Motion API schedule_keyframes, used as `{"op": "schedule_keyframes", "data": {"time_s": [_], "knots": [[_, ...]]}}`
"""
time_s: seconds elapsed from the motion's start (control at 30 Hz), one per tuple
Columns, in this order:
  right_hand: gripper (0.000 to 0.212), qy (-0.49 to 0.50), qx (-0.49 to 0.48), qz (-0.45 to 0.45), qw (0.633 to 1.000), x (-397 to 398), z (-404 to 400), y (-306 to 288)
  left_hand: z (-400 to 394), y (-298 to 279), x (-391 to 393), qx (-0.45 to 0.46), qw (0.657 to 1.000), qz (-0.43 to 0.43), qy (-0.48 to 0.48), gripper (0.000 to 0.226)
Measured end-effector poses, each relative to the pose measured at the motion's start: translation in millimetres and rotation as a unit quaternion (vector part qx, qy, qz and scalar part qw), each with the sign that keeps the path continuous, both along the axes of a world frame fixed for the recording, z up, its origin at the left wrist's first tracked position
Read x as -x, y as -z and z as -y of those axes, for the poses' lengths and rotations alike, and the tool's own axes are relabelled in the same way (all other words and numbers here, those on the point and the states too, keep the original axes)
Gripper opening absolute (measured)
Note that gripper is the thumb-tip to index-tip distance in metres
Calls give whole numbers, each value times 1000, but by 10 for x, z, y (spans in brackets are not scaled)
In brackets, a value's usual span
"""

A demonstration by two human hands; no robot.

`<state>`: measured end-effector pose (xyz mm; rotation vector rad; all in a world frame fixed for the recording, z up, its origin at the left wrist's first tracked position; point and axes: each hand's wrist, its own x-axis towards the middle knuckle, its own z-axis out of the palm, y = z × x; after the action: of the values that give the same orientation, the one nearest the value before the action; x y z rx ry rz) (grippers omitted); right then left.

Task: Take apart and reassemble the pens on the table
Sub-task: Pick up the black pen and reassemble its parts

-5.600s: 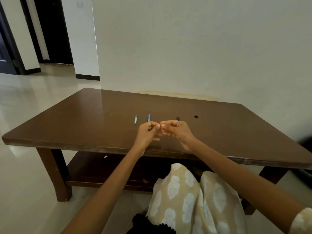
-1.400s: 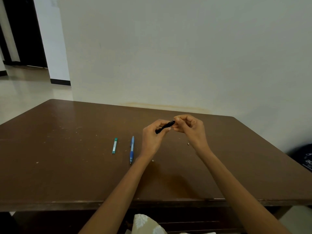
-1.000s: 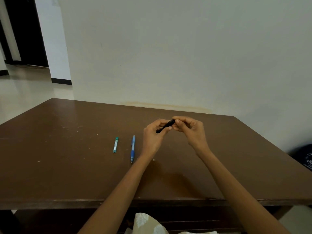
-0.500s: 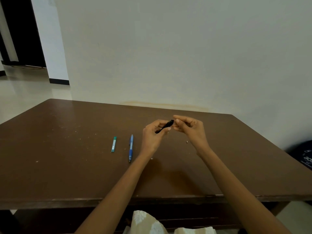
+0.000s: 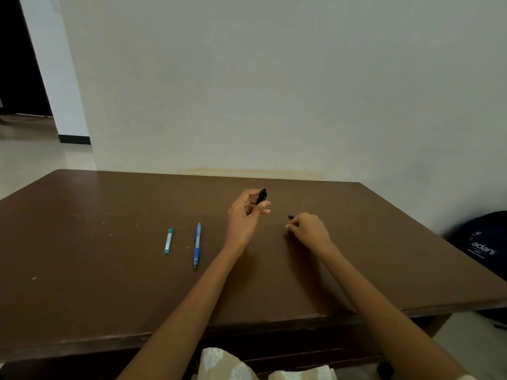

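My left hand (image 5: 245, 215) grips a black pen body (image 5: 261, 196), held nearly upright above the brown table (image 5: 82, 283). My right hand (image 5: 308, 230) rests low on the table to the right, fingers curled beside a small black pen part (image 5: 291, 217); whether it pinches that part I cannot tell. A blue pen (image 5: 197, 244) lies on the table left of my left hand. Further left lies a short green pen piece (image 5: 168, 240).
The table's far edge stands against a plain wall. A dark bag (image 5: 482, 242) sits on the floor off the table's right side. A doorway opens at the far left. Patterned cloth on my lap (image 5: 233, 366) shows below the near table edge.
My hands have come apart. The right hand has dropped to the table on the right, and the left hand has tipped the black pen body upright.
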<state>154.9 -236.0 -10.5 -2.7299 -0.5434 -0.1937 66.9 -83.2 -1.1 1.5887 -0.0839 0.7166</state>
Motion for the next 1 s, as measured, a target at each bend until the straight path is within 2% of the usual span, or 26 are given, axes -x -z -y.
{"op": "schedule_keyframes", "data": {"time_s": [0.13,0.23,0.3,0.33,0.37,0.43,0.5,0.53,1.0], "knots": [[17,3,20,27,999,-100,-52,13,-22,37,-59,-17,1000,-5,2,19],[15,-6,4,8,1000,-132,-44,5,-43,62,-50,-22,1000,3,1,19],[12,-27,-81,-1,996,-67,-49,-42,-43,55,-41,-25,1000,7,1,18],[10,-39,-168,-12,985,-4,-57,-81,-42,50,-39,-27,1000,8,2,17],[8,-54,-280,-33,958,83,-68,-140,-39,47,-36,-29,1000,9,2,17],[7,-101,-488,-91,862,265,-77,-296,-33,51,-35,-42,999,16,2,18],[8,-150,-594,-129,780,392,-99,-441,-31,57,-31,-69,997,26,1,19],[8,-168,-612,-138,761,435,-125,-502,-33,60,-23,-78,996,32,-1,19],[8,-165,-592,-120,780,535,-347,-468,-65,37,21,-98,992,74,-24,25]]}}
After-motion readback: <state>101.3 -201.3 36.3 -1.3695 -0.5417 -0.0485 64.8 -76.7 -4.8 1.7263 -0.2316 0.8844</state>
